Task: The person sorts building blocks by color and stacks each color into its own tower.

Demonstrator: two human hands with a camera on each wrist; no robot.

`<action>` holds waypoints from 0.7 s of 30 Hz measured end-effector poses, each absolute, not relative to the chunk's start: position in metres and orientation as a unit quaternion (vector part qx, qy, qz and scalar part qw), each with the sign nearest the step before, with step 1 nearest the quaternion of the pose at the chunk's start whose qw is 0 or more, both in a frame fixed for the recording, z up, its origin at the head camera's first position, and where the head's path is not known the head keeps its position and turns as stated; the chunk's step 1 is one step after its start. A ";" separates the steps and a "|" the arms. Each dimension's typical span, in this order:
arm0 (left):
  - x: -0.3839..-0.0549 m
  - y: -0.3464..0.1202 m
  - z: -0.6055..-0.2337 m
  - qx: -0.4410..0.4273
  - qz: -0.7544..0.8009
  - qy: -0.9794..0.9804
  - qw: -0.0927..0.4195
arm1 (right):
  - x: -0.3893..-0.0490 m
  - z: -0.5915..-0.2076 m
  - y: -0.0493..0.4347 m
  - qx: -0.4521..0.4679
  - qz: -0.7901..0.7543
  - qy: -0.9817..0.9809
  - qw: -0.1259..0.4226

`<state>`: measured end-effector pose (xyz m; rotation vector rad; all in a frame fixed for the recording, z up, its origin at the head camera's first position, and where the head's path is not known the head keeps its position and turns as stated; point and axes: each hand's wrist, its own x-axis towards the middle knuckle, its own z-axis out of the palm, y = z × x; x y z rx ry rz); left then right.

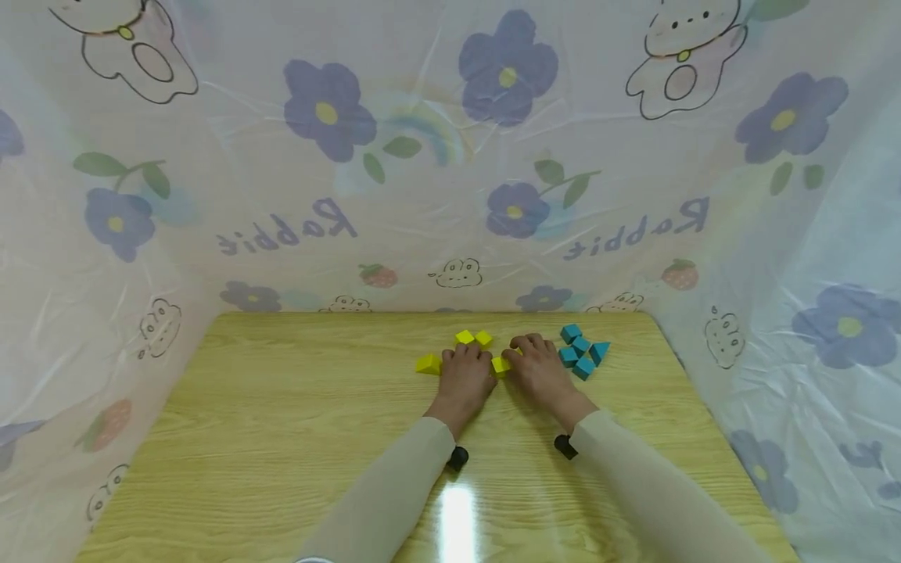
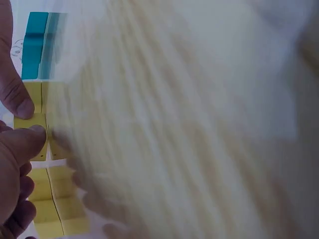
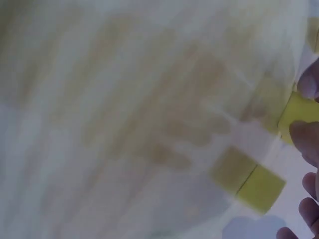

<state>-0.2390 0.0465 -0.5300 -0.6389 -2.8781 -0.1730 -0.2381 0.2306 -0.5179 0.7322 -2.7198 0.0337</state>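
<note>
Left hand [image 1: 466,377] and right hand [image 1: 540,374] grip a yellow block [image 1: 500,367] between them. Blue blocks [image 1: 580,346] sit beside right hand.

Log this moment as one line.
left hand: touching yellow squarish block | right hand: touching same block | clustered blue geometric blocks: right of right hand | another yellow block: left of left hand

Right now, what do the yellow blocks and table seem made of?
Yellow blocks: painted wood or plastic, I can't tell which; smooth finish, even colour, crisp edges. Table: likely wood or printed laminate, glossy; grain lines and a bright reflection show.
</note>
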 end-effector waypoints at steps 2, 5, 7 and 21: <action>-0.237 0.041 -0.530 -0.223 -0.060 -0.967 0.111 | -0.234 -0.518 0.226 0.257 0.017 -0.952 0.163; -0.233 0.030 -0.531 -0.240 -0.068 -0.958 0.144 | -0.228 -0.519 0.219 0.259 0.026 -0.952 0.161; -0.229 0.022 -0.531 -0.249 -0.070 -0.954 0.153 | -0.223 -0.519 0.214 0.261 0.037 -0.951 0.164; -0.199 -0.052 -0.524 -0.250 -0.116 -0.956 0.102 | -0.202 -0.524 0.158 0.333 0.089 -0.918 0.195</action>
